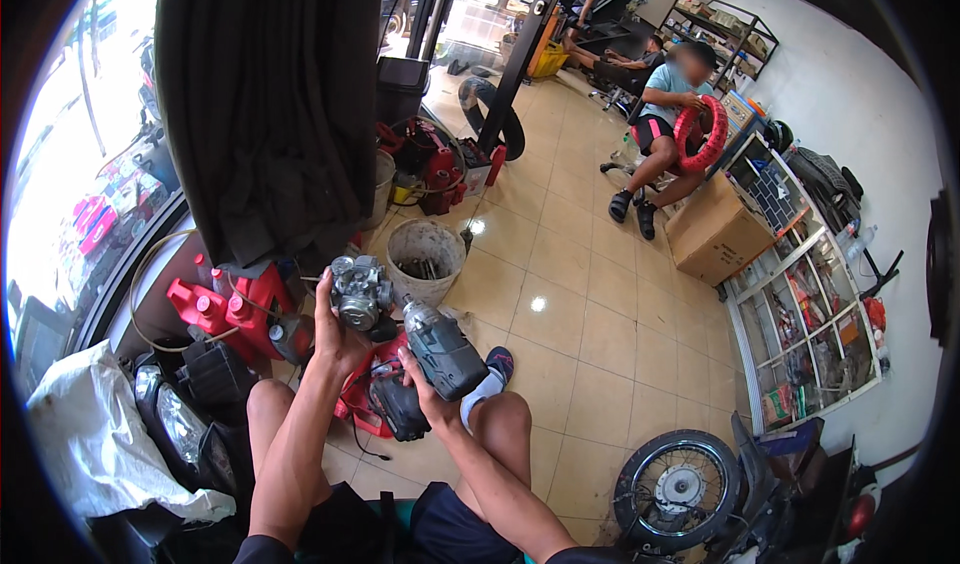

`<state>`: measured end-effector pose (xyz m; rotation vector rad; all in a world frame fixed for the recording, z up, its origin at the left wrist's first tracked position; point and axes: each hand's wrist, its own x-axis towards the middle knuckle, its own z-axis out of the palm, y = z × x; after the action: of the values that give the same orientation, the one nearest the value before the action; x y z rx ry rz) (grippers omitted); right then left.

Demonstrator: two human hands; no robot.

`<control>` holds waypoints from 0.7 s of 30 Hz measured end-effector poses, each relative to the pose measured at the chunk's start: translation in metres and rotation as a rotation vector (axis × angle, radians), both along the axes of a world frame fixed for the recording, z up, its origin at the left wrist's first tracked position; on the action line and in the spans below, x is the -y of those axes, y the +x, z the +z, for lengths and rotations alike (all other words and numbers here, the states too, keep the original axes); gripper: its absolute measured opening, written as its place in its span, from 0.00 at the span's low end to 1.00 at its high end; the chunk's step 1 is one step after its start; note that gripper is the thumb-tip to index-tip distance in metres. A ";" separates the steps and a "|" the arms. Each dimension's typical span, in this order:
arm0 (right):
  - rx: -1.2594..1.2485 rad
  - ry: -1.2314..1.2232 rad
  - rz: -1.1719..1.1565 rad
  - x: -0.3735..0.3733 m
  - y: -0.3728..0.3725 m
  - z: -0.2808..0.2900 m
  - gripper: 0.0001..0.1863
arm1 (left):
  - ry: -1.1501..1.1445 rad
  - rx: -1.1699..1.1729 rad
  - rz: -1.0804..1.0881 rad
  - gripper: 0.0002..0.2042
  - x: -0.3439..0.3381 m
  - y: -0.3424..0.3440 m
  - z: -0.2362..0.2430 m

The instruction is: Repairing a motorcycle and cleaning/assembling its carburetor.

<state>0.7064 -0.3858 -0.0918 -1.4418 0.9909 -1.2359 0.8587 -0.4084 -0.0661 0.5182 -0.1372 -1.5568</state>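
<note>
My left hand (338, 342) is closed around a grey metal carburetor (358, 290), raised in front of me at the left of centre. A dark cordless impact driver (450, 352) is in my right hand (424, 392), its fingers wrapped round the grip. The driver's nose points up and left toward the carburetor; whether the two touch, I cannot tell. Below the driver's grip is its black battery (398, 407). Behind both hands stands a dirty white bucket (432, 290) with small parts in it. Red objects partly show on the floor under my hands.
Red jugs (243, 314) stand at the left, beside a white sack (95, 424). A spoked wheel (680, 486) lies at the lower right. Farther off, a seated person (672, 99) holds a red ring-shaped tyre (716, 134) near a cardboard box (712, 229). A display case (800, 364) lines the right wall.
</note>
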 end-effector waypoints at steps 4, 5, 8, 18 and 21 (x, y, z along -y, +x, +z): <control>-0.043 -0.030 0.019 0.000 0.000 -0.009 0.10 | 0.023 0.022 0.030 0.25 -0.001 -0.002 -0.006; -0.053 -0.025 0.033 0.001 0.001 -0.012 0.10 | -0.001 0.023 0.006 0.23 -0.001 -0.002 -0.007; -0.098 -0.115 0.081 0.004 0.004 -0.023 0.09 | 0.042 0.037 -0.012 0.22 0.000 -0.002 -0.013; -0.023 -0.060 0.174 -0.003 0.009 -0.022 0.08 | 0.054 0.194 0.031 0.21 0.002 -0.004 -0.022; -0.042 -0.061 0.136 -0.002 0.011 -0.023 0.09 | 0.054 0.217 0.023 0.22 0.003 -0.005 -0.021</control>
<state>0.7173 -0.3836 -0.1149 -1.5624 0.8743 -1.1488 0.8540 -0.4112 -0.0867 0.7288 -0.2542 -1.4823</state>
